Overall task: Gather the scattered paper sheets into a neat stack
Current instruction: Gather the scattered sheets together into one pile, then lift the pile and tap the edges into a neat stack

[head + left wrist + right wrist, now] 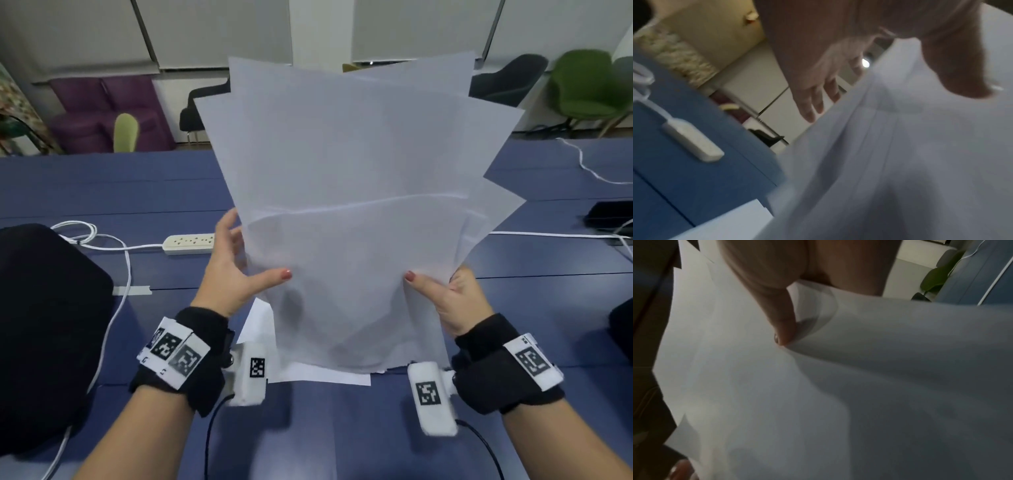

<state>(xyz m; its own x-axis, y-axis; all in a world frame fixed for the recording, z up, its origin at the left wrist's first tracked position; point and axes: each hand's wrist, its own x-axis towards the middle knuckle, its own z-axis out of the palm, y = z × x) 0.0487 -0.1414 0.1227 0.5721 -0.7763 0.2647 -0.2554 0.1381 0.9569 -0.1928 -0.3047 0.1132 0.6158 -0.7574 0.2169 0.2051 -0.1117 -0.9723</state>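
Note:
Several white paper sheets [342, 171] stand upright in a loose fan, their lower edges near the blue table [102, 192]. My left hand [236, 270] holds the fan's left edge, thumb on the front and fingers straight behind it [818, 73]. At the lower right edge my right hand [445, 298] pinches the sheets, with its thumb [777, 313] pressed on the front [838, 386]. Another sheet [318, 375] lies flat on the table under the fan. The sheets fill most of both wrist views [900, 154].
A white power strip [188, 243] lies just left of my left hand [692, 141], with its white cable [113, 308] trailing toward me. A black bag [44, 325] fills the left side. A dark object [609, 214] and cables sit at the right. Chairs stand beyond the table.

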